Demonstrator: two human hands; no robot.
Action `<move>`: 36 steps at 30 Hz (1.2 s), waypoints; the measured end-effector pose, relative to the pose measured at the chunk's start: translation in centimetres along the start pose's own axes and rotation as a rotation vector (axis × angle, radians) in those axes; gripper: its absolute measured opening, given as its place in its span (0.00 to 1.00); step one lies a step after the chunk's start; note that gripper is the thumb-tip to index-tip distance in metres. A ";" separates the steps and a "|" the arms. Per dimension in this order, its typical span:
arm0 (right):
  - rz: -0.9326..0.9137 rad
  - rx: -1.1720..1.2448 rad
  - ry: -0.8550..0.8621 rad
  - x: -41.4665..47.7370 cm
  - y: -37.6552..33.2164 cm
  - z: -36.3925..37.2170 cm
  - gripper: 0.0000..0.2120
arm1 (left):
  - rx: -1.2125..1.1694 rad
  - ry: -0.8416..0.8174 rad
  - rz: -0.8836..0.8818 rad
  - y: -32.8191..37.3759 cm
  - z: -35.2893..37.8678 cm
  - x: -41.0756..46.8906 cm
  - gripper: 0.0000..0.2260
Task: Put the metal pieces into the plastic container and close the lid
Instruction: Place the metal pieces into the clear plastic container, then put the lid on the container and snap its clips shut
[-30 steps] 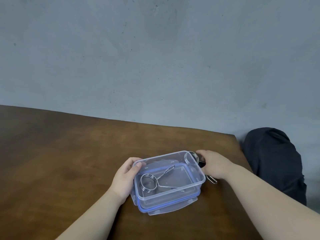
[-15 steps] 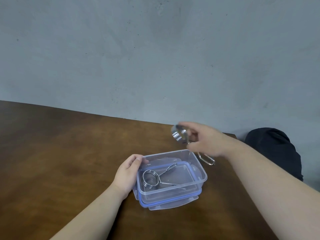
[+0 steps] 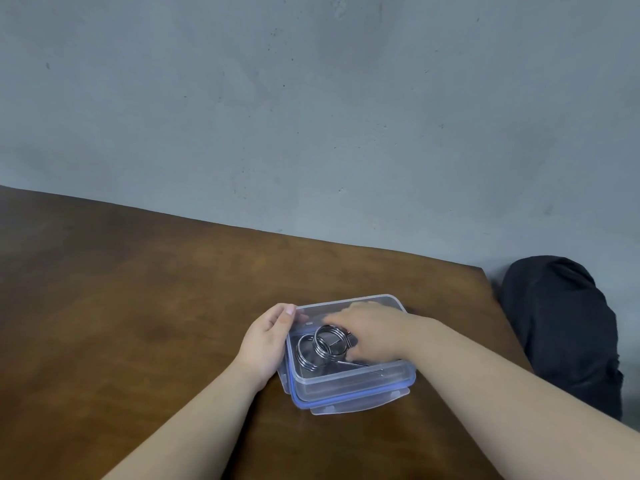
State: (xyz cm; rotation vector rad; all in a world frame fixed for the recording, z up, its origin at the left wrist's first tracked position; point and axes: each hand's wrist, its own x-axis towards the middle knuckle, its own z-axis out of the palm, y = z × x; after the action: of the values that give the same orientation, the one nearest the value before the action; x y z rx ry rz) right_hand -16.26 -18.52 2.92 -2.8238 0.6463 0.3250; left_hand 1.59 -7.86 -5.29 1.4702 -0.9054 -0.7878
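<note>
So the right hand (image 3: 372, 332) is down inside the plastic container (image 3: 353, 379), fingers curled around the second metal piece (image 3: 329, 341), a coiled wire ring with straight legs. It looks like it's gripping it by the leg end, though the fingertips are partly hidden, so I can't say how firmly. That coil sits tilted up, leaning on or just over the first metal piece (image 3: 304, 355), which lies flat on the container floor at the left end.

The left hand (image 3: 266, 341) is wrapped around the left wall of the container, thumb near the rim, clamped on to steady it.

Progress-wise I'd say the loading part is basically done: both coils are within the walls, one just hasn't been let go. I don't see any other metal bits on the table (image 3: 138, 306).

What's left is the lid (image 3: 360, 405). It's underneath the container right now, blue seal edge and clear latch tabs poking out at the front. So it has to come out from below, go on top, and get snapped shut.
</note>
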 end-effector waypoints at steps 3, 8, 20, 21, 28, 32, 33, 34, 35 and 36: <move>0.054 0.060 -0.003 -0.5 0.5 0.3 0.24 | 0.004 -0.002 -0.003 0.0 0.0 0.0 0.15; 0.104 0.179 0.081 -3.1 0.9 0.1 0.17 | 0.017 -0.001 0.011 0.1 0.0 -0.1 0.16; 0.055 0.025 0.174 -6.7 0.2 1.9 0.20 | -0.087 -0.001 -0.026 -0.4 -1.3 -2.1 0.27; 0.067 0.043 0.200 -7.0 0.4 1.7 0.20 | 0.011 -0.053 0.005 -0.6 -1.6 -2.6 0.29; 0.167 0.009 0.324 -8.8 1.6 -1.4 0.23 | 1.038 -0.464 0.409 -0.5 -0.3 -5.9 0.32; 0.208 -0.014 0.362 -9.0 2.2 -1.9 0.23 | 1.145 -0.437 0.656 -1.0 -0.2 -6.0 0.18; 0.216 -0.008 0.363 -8.9 2.4 -1.8 0.23 | 1.175 -0.424 0.742 -1.1 -0.3 -6.0 0.15; 0.227 -0.009 0.357 -8.8 2.4 -1.7 0.23 | 1.198 -0.398 0.835 -1.2 -0.4 -6.2 0.12; 0.229 -0.009 0.349 -8.7 2.4 -1.6 0.23 | 1.203 -0.391 0.899 -0.9 -0.3 -6.5 0.11; 0.230 -0.007 0.341 -8.6 2.4 -1.5 0.23 | 1.185 -0.406 0.926 -0.5 -0.4 -6.9 0.12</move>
State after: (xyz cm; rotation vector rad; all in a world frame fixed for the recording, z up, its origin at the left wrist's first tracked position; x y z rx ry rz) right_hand -24.65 -17.61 6.24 -2.8382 1.0437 -0.1239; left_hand -1.25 -1.60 -5.94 1.5410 -2.3748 0.2735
